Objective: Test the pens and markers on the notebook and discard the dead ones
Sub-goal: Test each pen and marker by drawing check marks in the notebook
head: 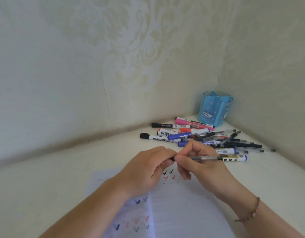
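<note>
The pink marker lying near the back right corner of the desk reads "WHITEBOARD" along its barrel; the print on the other markers is too small or blurred to read, apart from part of "MARK" on a blue-and-white one in the pile of pens and markers. That pile spreads across the desk's back right corner, just in front of a translucent blue pen holder printed with a small cartoon cat. Both hands are raised over the open notebook, which lies at the desk's near edge. The right hand pinches a clear-barrelled gel pen between thumb and forefinger, the barrel running out to the right past the hand. The left hand pinches the pen's dark end, its fingertips meeting those of the right hand. On the notebook's page, small tick marks in black and red show just below the hands, and fainter blue and red ticks mark the page nearer its left edge.
</note>
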The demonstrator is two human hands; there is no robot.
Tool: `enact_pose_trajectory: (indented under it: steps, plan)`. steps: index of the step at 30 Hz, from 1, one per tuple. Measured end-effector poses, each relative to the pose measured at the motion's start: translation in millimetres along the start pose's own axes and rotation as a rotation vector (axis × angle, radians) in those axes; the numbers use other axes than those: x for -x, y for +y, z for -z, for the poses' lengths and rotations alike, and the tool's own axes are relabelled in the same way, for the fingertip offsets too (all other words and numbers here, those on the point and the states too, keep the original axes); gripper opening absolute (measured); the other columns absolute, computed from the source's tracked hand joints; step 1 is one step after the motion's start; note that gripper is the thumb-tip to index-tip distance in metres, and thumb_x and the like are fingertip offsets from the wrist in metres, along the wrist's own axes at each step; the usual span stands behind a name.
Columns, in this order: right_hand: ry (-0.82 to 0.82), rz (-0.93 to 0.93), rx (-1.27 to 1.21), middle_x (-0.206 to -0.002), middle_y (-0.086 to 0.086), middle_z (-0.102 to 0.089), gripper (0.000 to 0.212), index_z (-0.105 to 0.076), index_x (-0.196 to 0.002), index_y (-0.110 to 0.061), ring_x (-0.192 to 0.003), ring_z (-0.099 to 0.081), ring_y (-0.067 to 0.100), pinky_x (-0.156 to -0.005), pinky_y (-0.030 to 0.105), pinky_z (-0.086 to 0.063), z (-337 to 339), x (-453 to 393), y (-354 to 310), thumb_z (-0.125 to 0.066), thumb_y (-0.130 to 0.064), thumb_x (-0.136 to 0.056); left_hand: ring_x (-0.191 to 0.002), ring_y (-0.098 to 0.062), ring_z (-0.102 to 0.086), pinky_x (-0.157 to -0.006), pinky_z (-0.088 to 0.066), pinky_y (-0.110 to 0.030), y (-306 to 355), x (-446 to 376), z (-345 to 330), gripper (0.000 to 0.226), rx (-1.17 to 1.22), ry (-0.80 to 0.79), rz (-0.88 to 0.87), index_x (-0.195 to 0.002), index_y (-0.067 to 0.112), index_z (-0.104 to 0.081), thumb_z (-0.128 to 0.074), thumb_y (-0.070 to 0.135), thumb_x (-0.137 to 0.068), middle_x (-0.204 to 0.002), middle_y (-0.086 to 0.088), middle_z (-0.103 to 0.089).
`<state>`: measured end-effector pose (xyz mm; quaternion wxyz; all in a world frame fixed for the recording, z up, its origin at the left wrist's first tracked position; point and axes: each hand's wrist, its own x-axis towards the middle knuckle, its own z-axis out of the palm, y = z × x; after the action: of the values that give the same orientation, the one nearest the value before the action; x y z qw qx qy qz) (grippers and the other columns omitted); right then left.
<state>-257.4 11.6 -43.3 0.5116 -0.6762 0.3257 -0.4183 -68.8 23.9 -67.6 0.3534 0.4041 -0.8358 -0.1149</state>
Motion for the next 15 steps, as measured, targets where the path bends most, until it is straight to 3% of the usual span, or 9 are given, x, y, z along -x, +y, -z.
enact_pose_trajectory:
  steps: [4, 6, 8, 10, 12, 14, 15]
  plan:
    - [-0.025, 0.023, -0.094, -0.064, 0.008, -0.062, 0.010, -0.063, -0.090, -0.006, -0.054, -0.055, 0.019, -0.052, 0.027, -0.048, 4, -1, 4, -0.068, -0.006, -0.080, -0.077, -0.005, -0.057, -0.069, -0.044, -0.020, 2, -3, -2, 0.014, 0.104, 0.048, 0.031, -0.111, 0.021, -0.060, -0.052, 0.022, -0.100, -0.087, 0.010, -0.065]
    - [0.084, 0.106, -0.014, -0.071, 0.008, -0.064, 0.003, -0.064, -0.090, -0.009, -0.060, -0.059, 0.016, -0.057, 0.025, -0.050, 11, -3, 3, -0.061, -0.009, -0.090, -0.078, -0.006, -0.054, -0.071, -0.043, -0.019, 1, -4, -1, 0.024, 0.141, 0.023, 0.113, -0.118, 0.029, -0.057, -0.060, 0.034, -0.094, -0.088, 0.014, -0.061]
    - [0.247, 0.177, 0.080, -0.087, 0.005, -0.067, 0.015, -0.059, -0.090, -0.017, -0.073, -0.065, 0.018, -0.064, 0.026, -0.053, 29, -6, -2, -0.047, -0.015, -0.098, -0.091, -0.004, -0.051, -0.081, -0.041, -0.018, -5, -2, 1, 0.045, 0.051, -0.072, 0.195, -0.126, 0.043, -0.048, -0.066, 0.050, -0.085, -0.099, 0.021, -0.056]
    - [0.333, 0.189, 0.300, -0.087, 0.000, -0.068, 0.022, -0.053, -0.089, -0.027, -0.075, -0.064, 0.017, -0.069, 0.031, -0.054, 53, -8, -6, -0.041, -0.013, -0.101, -0.099, 0.000, -0.046, -0.091, -0.038, -0.021, -10, -1, 3, 0.055, -0.134, -0.202, 0.201, -0.124, 0.044, -0.049, -0.069, 0.059, -0.076, -0.105, 0.023, -0.052]
    - [0.306, 0.080, 0.662, -0.077, -0.007, -0.066, 0.016, -0.052, -0.087, -0.036, -0.069, -0.060, 0.015, -0.067, 0.038, -0.052, 66, -11, -5, -0.050, -0.023, -0.097, -0.101, 0.000, -0.045, -0.095, -0.037, -0.026, -10, 0, 4, 0.051, -0.203, -0.279, 0.203, -0.117, 0.042, -0.054, -0.069, 0.064, -0.073, -0.105, 0.022, -0.050]
    - [0.215, -0.025, 1.064, -0.086, -0.012, -0.067, 0.005, -0.057, -0.091, -0.038, -0.080, -0.059, 0.016, -0.070, 0.036, -0.049, 60, -18, -2, -0.053, -0.036, -0.094, -0.100, 0.001, -0.045, -0.096, -0.037, -0.028, -7, -1, 4, 0.047, -0.185, -0.302, 0.240, -0.111, 0.041, -0.055, -0.068, 0.066, -0.072, -0.102, 0.022, -0.049]
    - [0.164, -0.004, 1.228, -0.096, -0.013, -0.068, 0.010, -0.061, -0.098, -0.037, -0.090, -0.057, 0.017, -0.075, 0.035, -0.048, 50, -23, -2, -0.051, -0.038, -0.094, -0.098, 0.000, -0.045, -0.095, -0.038, -0.028, -6, -1, 4, 0.046, -0.197, -0.304, 0.250, -0.109, 0.041, -0.055, -0.069, 0.066, -0.072, -0.100, 0.022, -0.049]
